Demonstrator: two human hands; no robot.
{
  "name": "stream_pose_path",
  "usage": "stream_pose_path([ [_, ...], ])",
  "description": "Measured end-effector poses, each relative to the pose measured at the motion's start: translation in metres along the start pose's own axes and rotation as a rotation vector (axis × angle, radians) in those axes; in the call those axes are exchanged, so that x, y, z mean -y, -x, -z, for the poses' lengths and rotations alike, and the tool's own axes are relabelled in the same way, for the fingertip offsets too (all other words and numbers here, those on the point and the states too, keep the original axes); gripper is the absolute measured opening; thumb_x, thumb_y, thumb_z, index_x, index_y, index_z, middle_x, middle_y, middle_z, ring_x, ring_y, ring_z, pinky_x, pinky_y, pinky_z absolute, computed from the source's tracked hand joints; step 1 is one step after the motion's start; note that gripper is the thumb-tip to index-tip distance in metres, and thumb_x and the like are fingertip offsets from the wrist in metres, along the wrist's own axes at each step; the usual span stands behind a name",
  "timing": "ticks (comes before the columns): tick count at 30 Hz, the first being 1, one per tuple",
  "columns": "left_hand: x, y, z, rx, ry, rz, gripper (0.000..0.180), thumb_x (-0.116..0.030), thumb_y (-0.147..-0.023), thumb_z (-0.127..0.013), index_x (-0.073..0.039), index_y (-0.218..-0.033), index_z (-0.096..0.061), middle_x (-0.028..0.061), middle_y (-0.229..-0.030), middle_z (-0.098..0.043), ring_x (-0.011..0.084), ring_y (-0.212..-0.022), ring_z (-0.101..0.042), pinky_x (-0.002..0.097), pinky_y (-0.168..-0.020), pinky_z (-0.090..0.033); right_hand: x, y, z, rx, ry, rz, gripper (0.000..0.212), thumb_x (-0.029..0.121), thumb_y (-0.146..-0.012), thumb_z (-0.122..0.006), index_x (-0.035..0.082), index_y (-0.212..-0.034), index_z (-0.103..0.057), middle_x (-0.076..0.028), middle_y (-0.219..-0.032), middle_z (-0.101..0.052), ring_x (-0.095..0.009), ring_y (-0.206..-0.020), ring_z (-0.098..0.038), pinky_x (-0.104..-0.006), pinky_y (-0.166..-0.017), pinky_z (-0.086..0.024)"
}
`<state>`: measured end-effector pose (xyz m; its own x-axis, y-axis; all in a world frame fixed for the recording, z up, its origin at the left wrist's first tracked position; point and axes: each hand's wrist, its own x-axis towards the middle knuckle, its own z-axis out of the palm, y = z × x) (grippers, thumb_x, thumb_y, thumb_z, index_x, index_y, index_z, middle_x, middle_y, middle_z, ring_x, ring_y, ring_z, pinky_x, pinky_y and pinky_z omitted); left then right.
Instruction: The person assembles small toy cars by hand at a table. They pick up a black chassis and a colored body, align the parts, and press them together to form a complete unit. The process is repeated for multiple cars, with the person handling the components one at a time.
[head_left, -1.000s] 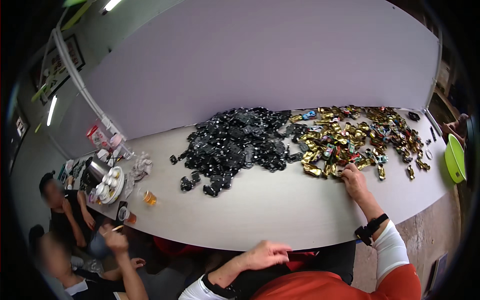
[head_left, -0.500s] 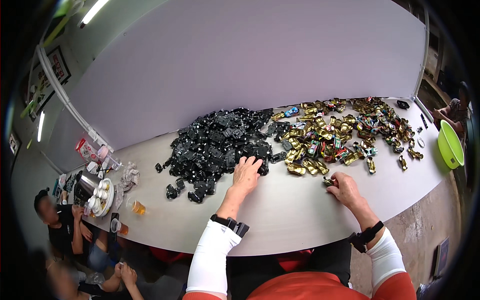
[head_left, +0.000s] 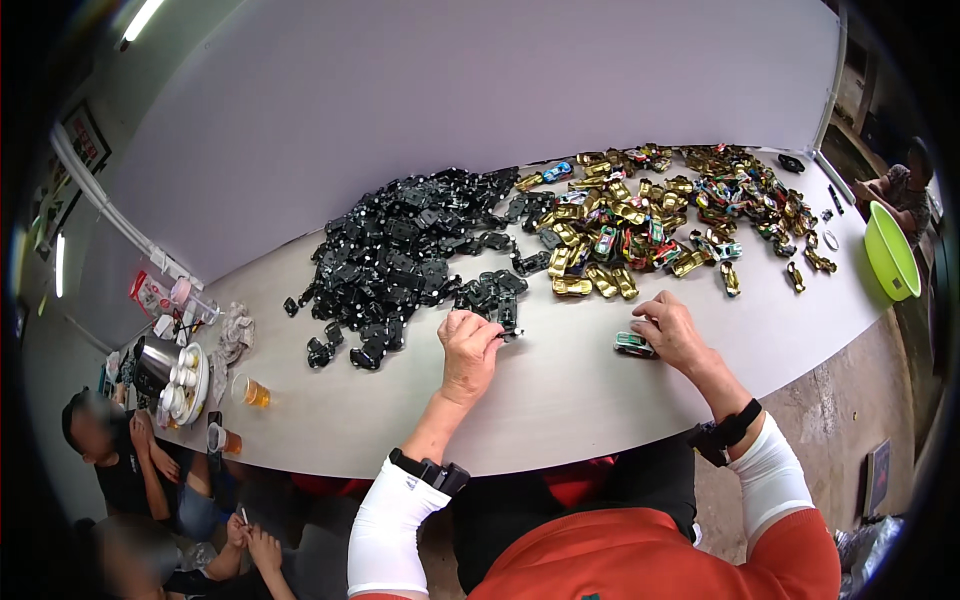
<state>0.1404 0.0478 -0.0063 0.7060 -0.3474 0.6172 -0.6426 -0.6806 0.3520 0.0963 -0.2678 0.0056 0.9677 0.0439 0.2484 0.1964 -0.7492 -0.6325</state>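
- Since the last frame, head view: left hand (head_left: 468,352) has come off the heap of black car parts (head_left: 385,255) toward the person, dragging a small cluster (head_left: 490,292) loose, and the right hand's toy car (head_left: 634,345) now shows green and white.
- Edges: grey panel (head_left: 500,80) walls off the back of the table (head_left: 570,400); the near edge curves past below both hands. Green basin (head_left: 893,255) sits by the right end.
- Room: bare tabletop between the hands and in front of them. Gold-and-coloured heap (head_left: 625,210) lies just beyond the right hand.
- Left hand: knuckles up, fingertips pressed together, pinching a small dark part (head_left: 511,334).
- Right hand: reaching in from the right, fingers curled over the car just above or on the tabletop; can't tell if it's gripped or only touched.
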Motion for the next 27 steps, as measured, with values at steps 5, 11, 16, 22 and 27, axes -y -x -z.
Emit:
stream_pose_path([
  [5, -0.030, 0.010, -0.001, 0.149, 0.732, 0.425, 0.012, 0.007, -0.079, -0.058, 0.000, -0.086, -0.064, -0.0009, -0.072, -0.051, 0.0035, -0.057, -0.050, 0.0170, -0.045, -0.040, 0.058, 0.011, -0.030, 0.075, -0.486, -0.130, 0.020, 0.016, -0.078, -0.069, 0.001, -0.091, -0.066, -0.013, -0.081, -0.065, -0.016, -0.072, -0.060, -0.0284, -0.065, -0.048],
  [11, -0.071, 0.031, 0.013, 0.082, 1.442, 0.912, 0.021, 0.004, -0.080, -0.061, 0.002, -0.100, -0.057, 0.0069, -0.082, -0.059, 0.0088, -0.055, -0.053, 0.0186, -0.042, -0.039, 0.086, 0.032, -0.064, 0.403, -1.010, -0.429, 0.015, 0.014, -0.082, -0.064, 0.000, -0.087, -0.062, -0.001, -0.064, -0.053, -0.005, -0.049, -0.041, -0.0219, -0.041, -0.032],
  [16, -0.082, 0.052, 0.006, -0.008, 1.658, 0.841, 0.027, 0.006, -0.077, -0.063, 0.000, -0.103, -0.057, 0.0128, -0.092, -0.061, 0.0120, -0.065, -0.057, 0.0212, -0.048, -0.044, 0.082, 0.043, -0.072, 0.599, -1.423, -0.673, 0.014, 0.014, -0.085, -0.062, 0.002, -0.090, -0.058, 0.000, -0.063, -0.049, -0.006, -0.047, -0.039, -0.0224, -0.040, -0.028],
  [22, -0.073, 0.064, 0.000, 0.043, 1.895, 0.823, 0.036, 0.000, -0.078, -0.065, -0.001, -0.112, -0.053, 0.0142, -0.099, -0.061, 0.0131, -0.071, -0.058, 0.0211, -0.048, -0.044, 0.047, 0.027, -0.034, -0.126, -0.326, 0.022, 0.008, 0.004, -0.075, -0.066, 0.002, -0.083, -0.067, -0.009, -0.076, -0.060, -0.017, -0.067, -0.057, -0.0273, -0.063, -0.046],
  [27, -0.075, 0.067, -0.003, 0.114, 1.971, 0.862, 0.044, -0.007, -0.080, -0.065, 0.000, -0.121, -0.049, 0.0135, -0.100, -0.061, 0.0140, -0.072, -0.058, 0.0204, -0.047, -0.043, 0.013, 0.012, 0.009, 0.058, 0.158, -0.092, 0.024, 0.012, -0.068, -0.071, 0.005, -0.091, -0.068, -0.014, -0.088, -0.058, -0.029, -0.083, -0.058, -0.0367, -0.075, -0.046],
])
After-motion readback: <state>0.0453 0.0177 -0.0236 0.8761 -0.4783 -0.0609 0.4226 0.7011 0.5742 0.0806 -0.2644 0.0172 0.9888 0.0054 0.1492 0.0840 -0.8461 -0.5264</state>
